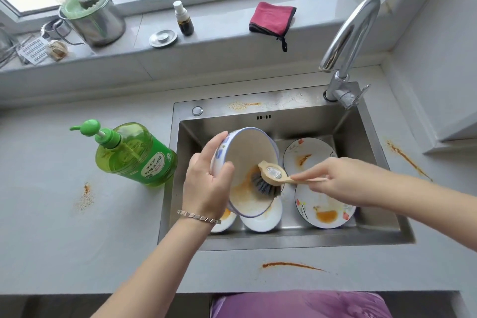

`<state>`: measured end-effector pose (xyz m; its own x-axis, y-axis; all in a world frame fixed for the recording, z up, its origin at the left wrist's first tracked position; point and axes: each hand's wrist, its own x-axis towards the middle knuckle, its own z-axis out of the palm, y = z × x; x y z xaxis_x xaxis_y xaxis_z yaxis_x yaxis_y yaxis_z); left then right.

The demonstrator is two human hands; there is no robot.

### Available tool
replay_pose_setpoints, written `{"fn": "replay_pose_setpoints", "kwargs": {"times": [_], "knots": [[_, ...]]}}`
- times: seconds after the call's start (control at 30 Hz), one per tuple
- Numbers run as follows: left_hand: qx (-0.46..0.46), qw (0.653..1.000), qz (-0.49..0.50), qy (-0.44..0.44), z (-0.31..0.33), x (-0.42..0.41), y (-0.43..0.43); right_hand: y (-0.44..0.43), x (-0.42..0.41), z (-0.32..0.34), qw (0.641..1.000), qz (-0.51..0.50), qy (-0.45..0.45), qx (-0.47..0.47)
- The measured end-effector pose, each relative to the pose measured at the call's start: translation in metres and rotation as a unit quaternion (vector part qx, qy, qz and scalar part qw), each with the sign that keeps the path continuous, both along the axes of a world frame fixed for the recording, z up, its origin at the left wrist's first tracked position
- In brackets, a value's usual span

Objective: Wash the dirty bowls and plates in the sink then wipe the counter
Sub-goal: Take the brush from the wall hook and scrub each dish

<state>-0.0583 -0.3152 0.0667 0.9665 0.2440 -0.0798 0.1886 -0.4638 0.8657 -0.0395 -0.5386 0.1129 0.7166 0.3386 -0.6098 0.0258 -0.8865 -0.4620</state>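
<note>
Above the stainless steel sink (284, 240): one white ceramic bowl with blue floral rim (247, 157), tilted on its side, orange residue inside. Left hand (206, 183) clasps its outer wall, thumb over the rim. Right hand (343, 179) pinches the handle of a wooden dish brush with dark bristles (268, 181), bristles touching the bowl's interior. In the basin: two flower-patterned plates (322, 212), stained orange; two white bowls (260, 219) beneath. On the grey counter (77, 227): green pump bottle of detergent (134, 155); orange smears (291, 265).

Head camera looks steeply down, close above sink (284, 240).
</note>
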Motion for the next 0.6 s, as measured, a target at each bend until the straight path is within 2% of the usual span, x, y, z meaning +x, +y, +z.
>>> {"fn": "replay_pose_setpoints", "kwargs": {"times": [0.07, 0.1, 0.13, 0.17, 0.2, 0.23, 0.27, 0.33, 0.4, 0.47, 0.5, 0.53, 0.6], "knots": [[0.015, 1.000, -0.009, 0.008, 0.004, -0.001, -0.008, 0.002, -0.006, -0.006, 0.982, 0.068, -0.134, -0.113], [0.023, 1.000, -0.009, 0.008, 0.006, 0.000, -0.013, 0.009, -0.012, -0.008, 0.975, 0.079, -0.163, -0.130], [0.030, 1.000, -0.005, 0.008, 0.008, 0.002, -0.016, 0.017, -0.020, -0.009, 0.980, 0.072, -0.150, -0.105], [0.037, 0.999, 0.002, 0.009, 0.009, 0.005, -0.018, 0.022, -0.027, -0.012, 0.995, 0.032, -0.086, -0.026], [0.042, 0.999, 0.006, 0.012, 0.009, 0.008, -0.017, 0.026, -0.033, -0.011, 0.997, -0.014, 0.025, 0.074], [0.044, 0.999, 0.008, 0.014, 0.008, 0.010, -0.016, 0.025, -0.035, -0.009, 0.981, -0.072, 0.102, 0.151], [0.042, 0.999, 0.009, 0.015, 0.007, 0.011, -0.013, 0.020, -0.034, -0.007, 0.967, -0.106, 0.128, 0.191], [0.039, 0.999, 0.006, 0.015, 0.006, 0.012, -0.009, 0.009, -0.025, -0.006, 0.983, -0.063, 0.077, 0.154], [0.042, 0.999, -0.005, 0.023, 0.007, 0.012, -0.011, 0.003, -0.011, -0.011, 0.998, -0.007, -0.047, 0.042], [0.023, 0.999, 0.007, 0.044, 0.008, 0.012, -0.016, 0.004, -0.009, -0.017, 0.991, 0.006, -0.122, -0.060], [0.012, 0.998, 0.019, 0.052, 0.008, 0.013, -0.018, 0.010, -0.013, -0.019, 0.991, 0.011, -0.122, -0.059], [0.004, 0.998, 0.033, 0.055, 0.007, 0.014, -0.018, 0.018, -0.018, -0.020, 0.996, -0.004, -0.095, -0.004], [-0.006, 0.997, 0.051, 0.051, 0.006, 0.018, -0.013, 0.031, -0.030, -0.009, 0.986, -0.049, 0.059, 0.146]]}}
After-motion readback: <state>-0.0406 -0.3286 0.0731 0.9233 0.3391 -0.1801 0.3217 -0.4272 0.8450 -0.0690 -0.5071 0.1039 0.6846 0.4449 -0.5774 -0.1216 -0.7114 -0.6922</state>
